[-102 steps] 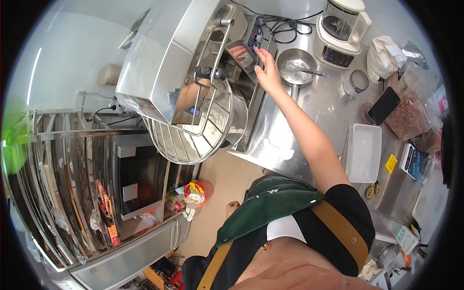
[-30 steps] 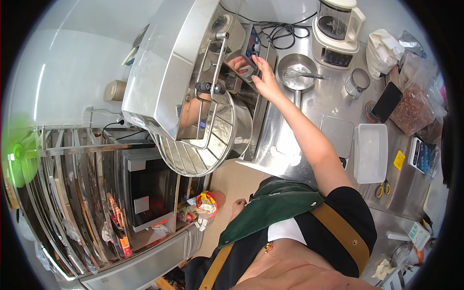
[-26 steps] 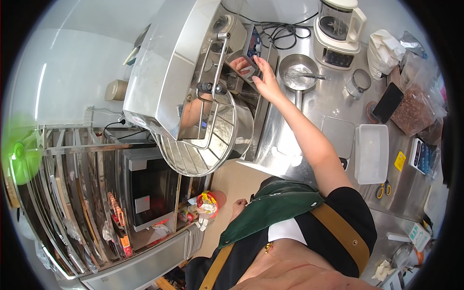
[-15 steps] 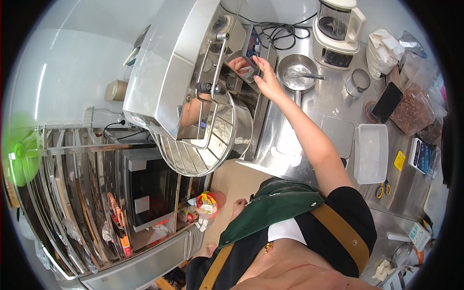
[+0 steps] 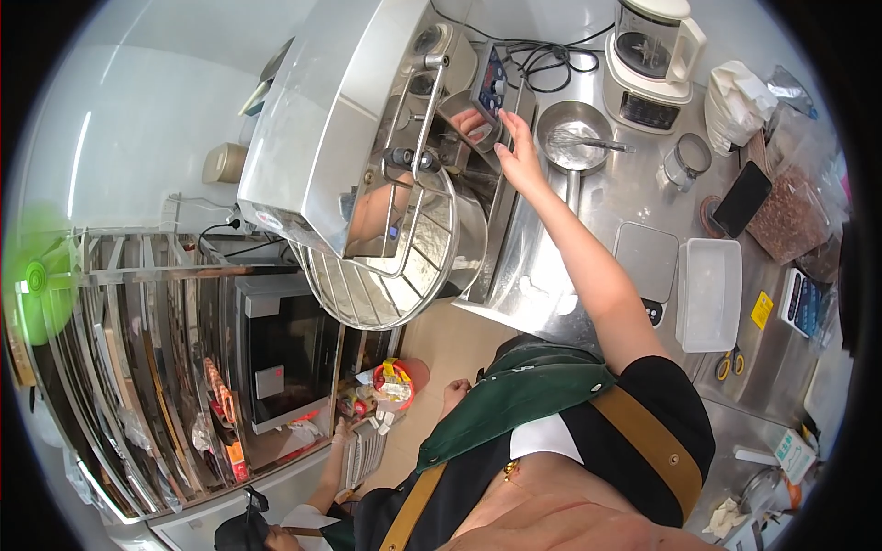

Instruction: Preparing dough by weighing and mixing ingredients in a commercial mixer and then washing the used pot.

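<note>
My right hand (image 5: 520,156) reaches forward with fingers stretched out, holding nothing. Its fingertips are close to the dark control panel (image 5: 493,81) of a large metal stand mixer (image 5: 317,115); I cannot tell whether they touch. The mixer's shiny side mirrors the hand. A wire guard (image 5: 452,243) surrounds the mixing bowl (image 5: 472,234), which has pale, floury contents (image 5: 423,262). Down by the green apron (image 5: 524,390), my left hand (image 5: 455,395) hangs low, partly covered, its fingers too hidden to read.
A saucepan (image 5: 588,119) with a whisk (image 5: 583,141) stands on the steel counter, near a blender (image 5: 648,87). Rightward are a jar (image 5: 684,163), phone (image 5: 740,197), white tub (image 5: 709,294) and scissors (image 5: 730,363). A co-worker (image 5: 266,528) is at the lower left, beside a rack (image 5: 138,386).
A co-worker with a dark cap has come into view at the lower left, one arm reaching out. The view has shifted slightly. My right hand stays by the panel; the bowl's contents look whiter.
</note>
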Demonstrator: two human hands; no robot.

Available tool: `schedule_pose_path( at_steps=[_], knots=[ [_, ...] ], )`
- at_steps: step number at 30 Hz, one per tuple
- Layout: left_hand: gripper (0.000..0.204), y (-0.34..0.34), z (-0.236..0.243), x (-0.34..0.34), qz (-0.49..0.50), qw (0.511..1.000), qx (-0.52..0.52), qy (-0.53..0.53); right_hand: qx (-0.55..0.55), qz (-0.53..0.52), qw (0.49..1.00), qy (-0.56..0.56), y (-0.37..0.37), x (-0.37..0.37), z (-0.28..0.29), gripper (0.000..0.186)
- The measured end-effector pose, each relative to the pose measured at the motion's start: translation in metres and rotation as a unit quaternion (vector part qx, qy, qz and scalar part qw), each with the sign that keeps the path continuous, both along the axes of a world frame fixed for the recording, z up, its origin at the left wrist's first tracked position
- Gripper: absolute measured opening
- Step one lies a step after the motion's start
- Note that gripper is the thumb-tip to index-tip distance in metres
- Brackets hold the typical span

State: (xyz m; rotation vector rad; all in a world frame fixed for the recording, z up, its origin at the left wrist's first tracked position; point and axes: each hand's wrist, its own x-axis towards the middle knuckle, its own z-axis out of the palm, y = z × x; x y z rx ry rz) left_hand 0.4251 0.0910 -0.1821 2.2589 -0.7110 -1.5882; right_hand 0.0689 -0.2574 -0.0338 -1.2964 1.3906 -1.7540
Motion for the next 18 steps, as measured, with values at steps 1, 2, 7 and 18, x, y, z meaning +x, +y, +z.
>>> schedule_pose_path(
  at_steps=[1, 2, 7, 18],
  knots=[
    [0.021, 0.001, -0.001, 0.0, 0.001, 1.0, 0.0, 0.001, -0.006, -0.001, 1.0, 0.013, 0.001, 0.0, 0.004, 0.054],
    [0.021, 0.001, -0.002, 0.001, 0.002, 1.0, 0.0, 0.001, -0.012, -0.001, 1.0, 0.026, 0.001, 0.0, 0.007, 0.054],
    [0.02, -0.001, -0.002, 0.0, -0.005, 1.0, 0.002, 0.006, -0.005, 0.013, 1.0, 0.024, 0.0, -0.005, 0.007, 0.054],
    [0.022, -0.033, 0.044, -0.031, -0.062, 0.998, -0.009, -0.02, 0.006, 0.097, 0.995, 0.028, -0.003, -0.022, -0.004, 0.061]
  ],
)
